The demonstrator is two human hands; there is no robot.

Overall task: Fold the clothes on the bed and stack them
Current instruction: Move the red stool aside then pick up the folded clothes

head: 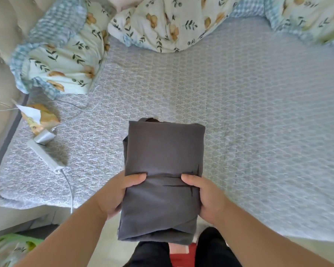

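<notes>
A folded dark grey garment (163, 151) is held up in front of me, over the near edge of the bed (258, 122). My left hand (115, 191) grips its left side with the thumb on top. Its right side is gripped the same way by my right hand (206, 193). The fingers of both hands are hidden under the cloth. A bit of something dark peeks out at the far top edge of the fold. Thin black lines are printed near my right thumb.
A floral quilt (162, 22) is bunched along the far side of the bed, with a floral pillow (62, 60) at the left. A snack wrapper (39, 116) and a white power adapter (44, 155) with its cable lie near the left edge. My legs stand below.
</notes>
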